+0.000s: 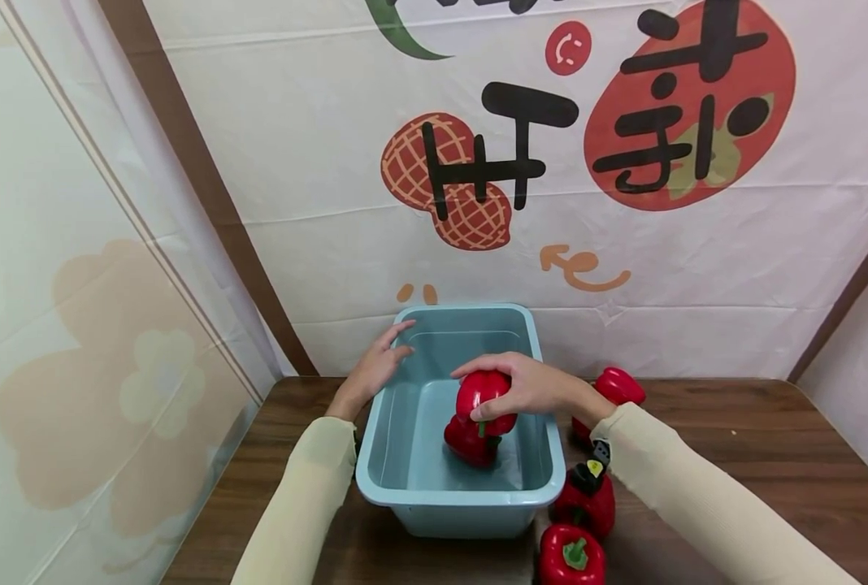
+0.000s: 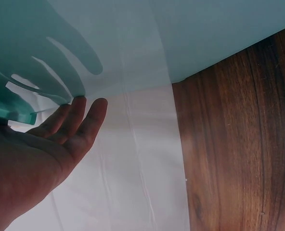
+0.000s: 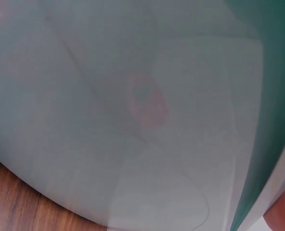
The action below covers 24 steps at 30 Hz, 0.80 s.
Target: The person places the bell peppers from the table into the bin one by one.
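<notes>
A light blue plastic tub point(image 1: 405, 479) stands on the wooden table point(image 1: 734, 439). My right hand point(image 1: 522, 386) grips a red bell pepper point(image 1: 481, 396) above the tub's inside. Under it a second red pepper point(image 1: 469, 443) lies on the tub's floor. My left hand point(image 1: 375, 366) rests with straight fingers on the tub's far left rim; in the left wrist view its fingers point(image 2: 87, 122) lie against the tub's wall point(image 2: 133, 43). The right wrist view shows only the blurred tub wall point(image 3: 133, 120).
Three more red peppers lie on the table right of the tub: one near the back point(image 1: 619, 386), one by my right sleeve point(image 1: 586, 497), one at the front edge point(image 1: 571, 556). A printed backdrop point(image 1: 522, 162) stands right behind the tub.
</notes>
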### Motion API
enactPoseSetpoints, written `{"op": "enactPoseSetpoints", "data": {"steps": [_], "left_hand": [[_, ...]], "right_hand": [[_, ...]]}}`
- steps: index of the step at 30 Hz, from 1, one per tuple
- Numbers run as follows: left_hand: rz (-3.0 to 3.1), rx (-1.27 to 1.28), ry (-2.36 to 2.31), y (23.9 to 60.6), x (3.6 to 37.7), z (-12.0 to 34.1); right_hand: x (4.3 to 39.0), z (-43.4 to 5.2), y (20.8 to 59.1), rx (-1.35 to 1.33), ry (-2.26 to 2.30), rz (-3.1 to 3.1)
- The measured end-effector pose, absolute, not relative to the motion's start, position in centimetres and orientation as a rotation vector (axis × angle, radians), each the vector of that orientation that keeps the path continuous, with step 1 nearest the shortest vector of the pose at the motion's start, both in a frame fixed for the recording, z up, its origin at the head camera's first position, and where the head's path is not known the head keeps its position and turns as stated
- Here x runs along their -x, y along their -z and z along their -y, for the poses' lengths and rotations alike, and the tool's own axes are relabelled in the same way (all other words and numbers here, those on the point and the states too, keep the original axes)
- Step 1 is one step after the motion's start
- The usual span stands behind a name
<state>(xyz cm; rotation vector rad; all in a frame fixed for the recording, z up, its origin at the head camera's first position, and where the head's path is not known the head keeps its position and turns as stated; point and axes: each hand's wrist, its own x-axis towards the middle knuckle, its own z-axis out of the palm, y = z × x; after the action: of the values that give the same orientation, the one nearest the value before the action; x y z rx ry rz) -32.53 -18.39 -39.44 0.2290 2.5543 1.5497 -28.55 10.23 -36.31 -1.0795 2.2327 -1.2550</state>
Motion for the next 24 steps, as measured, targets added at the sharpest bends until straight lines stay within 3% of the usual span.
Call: {"op": "enactPoseSetpoints", "data": {"steps": [12, 19, 24], "left_hand": [[-2.547, -0.229, -1.544, 39.2, 32.3, 18.5], [-2.517, -0.222, -1.510, 35.4, 29.5, 17.5], [-2.513, -0.214, -1.510, 35.4, 29.5, 17.4]], "right_hand": [[28.5, -9.9, 36.1, 1.120, 1.192, -2.228], [28.6, -9.7, 36.3, 1.147, 1.161, -2.228], [28.6, -9.6, 36.4, 1.161, 1.157, -2.215]]}}
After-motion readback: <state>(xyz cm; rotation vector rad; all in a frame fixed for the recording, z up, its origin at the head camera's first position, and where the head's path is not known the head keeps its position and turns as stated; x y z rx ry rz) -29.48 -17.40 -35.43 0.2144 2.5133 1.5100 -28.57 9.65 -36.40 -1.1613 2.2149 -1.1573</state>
